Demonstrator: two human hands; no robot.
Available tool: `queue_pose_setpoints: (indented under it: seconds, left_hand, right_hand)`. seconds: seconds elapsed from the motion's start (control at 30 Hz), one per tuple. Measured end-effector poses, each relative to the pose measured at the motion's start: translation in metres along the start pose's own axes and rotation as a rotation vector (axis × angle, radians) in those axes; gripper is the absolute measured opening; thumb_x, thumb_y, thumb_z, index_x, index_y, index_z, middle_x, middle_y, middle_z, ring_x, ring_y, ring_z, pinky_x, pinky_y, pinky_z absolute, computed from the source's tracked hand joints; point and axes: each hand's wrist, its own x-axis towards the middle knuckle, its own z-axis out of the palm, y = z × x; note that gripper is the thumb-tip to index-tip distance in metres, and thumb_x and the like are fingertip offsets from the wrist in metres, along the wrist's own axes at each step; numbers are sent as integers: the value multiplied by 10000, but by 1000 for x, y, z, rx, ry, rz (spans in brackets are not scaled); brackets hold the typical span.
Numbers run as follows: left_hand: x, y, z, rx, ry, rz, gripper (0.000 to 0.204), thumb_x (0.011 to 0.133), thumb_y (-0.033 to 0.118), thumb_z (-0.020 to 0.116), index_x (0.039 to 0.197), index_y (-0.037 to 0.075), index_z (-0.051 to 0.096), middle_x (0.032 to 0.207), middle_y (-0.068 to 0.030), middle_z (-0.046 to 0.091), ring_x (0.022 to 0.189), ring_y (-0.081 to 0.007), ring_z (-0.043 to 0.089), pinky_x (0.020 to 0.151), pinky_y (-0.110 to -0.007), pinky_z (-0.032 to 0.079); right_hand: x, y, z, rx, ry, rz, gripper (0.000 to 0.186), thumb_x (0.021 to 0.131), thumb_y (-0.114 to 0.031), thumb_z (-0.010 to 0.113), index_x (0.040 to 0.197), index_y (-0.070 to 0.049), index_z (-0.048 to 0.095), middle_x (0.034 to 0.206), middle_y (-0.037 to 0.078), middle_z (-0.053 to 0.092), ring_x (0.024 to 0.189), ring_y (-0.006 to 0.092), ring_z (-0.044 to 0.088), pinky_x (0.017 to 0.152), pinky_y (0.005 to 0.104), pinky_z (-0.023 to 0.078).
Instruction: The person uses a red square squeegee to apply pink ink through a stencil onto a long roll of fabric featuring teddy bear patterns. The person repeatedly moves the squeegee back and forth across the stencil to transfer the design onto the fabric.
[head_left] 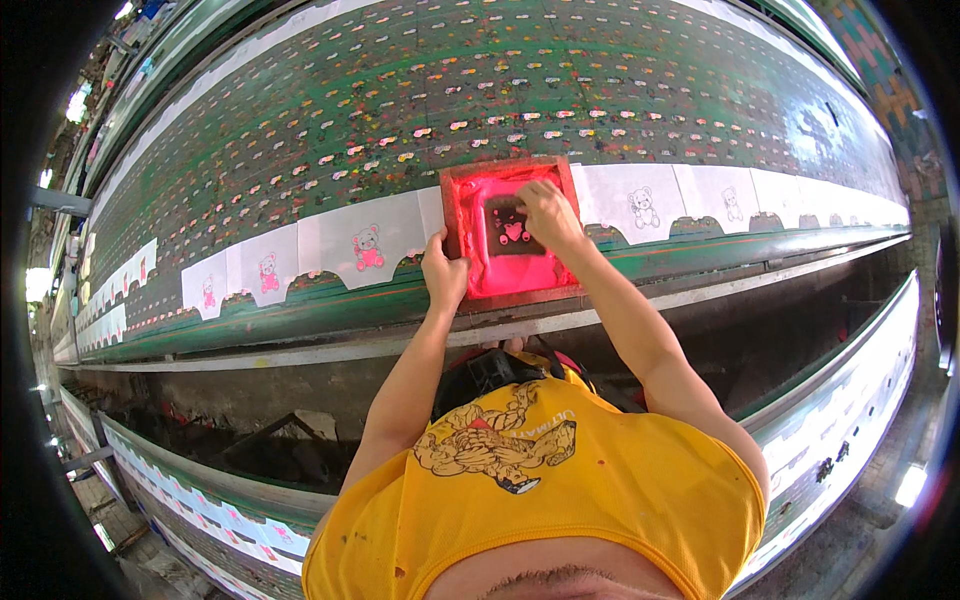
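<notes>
Head view: long green printing tabletop (560, 90), paint-speckled all over, runs left to right and curves with the lens; more long tables sit behind it and another with white pieces runs along the lower edge, a dark aisle between. Workshop, bright light spots at far left and lower right. Along the tabletop's near edge lies a row of white fabric pieces (365, 245), each with a small bear print: pink-filled ones to the left of the frame, I count about four clear ones before they blur out; outline-only ones to the right, about three clear. One screen frame (508, 232), reddish wood border, mesh flooded pink, heart-on-bear stencil showing at centre, sits on the near edge in the gap between the pink row and the outline row. Left hand (444, 272) is clamped on the frame's left near corner, fingers wrapped over the border. Right hand (548, 212) is inside the frame on the mesh, fingers curled down at the upper right of the stencil; whether it grips a tool I can't tell. Person wears a yellow shirt (560, 490).
</notes>
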Motion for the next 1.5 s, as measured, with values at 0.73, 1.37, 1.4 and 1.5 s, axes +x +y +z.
queue_pose_setpoints:
  seconds: [0.73,1.37,1.4,1.5]
  left_hand:
    - [3,6,-1,-55,-43,-42,649,692,-25,688,1329,-72,569,1290,-269,653,1227,-387,625,1063,-416,469]
    - [-51,121,187,-376,-36,-43,725,678,-98,613,1399,-74,535,1139,-201,714,896,-202,692,806,-310,554]
    - [-53,122,197,-350,-24,-32,724,678,-98,614,1397,-73,537,1146,-200,712,890,-202,690,804,-313,553]
    - [-65,141,214,-279,-29,-85,715,674,-95,619,1385,-72,550,1209,-210,694,968,-228,694,863,-333,548]
  right_hand:
    - [-111,-59,-57,-9,247,348,345,824,-152,776,1128,-3,708,1105,170,693,1084,355,648,957,442,519]
    - [-177,137,-188,319,301,798,394,841,-218,720,1129,49,721,1038,194,698,911,305,697,852,377,546]
    - [-183,147,-193,308,280,803,399,838,-224,721,1131,47,722,1040,196,697,916,309,697,856,381,546]
    - [-199,169,-203,313,207,844,424,829,-242,725,1141,45,722,1055,202,694,939,320,697,869,397,545]
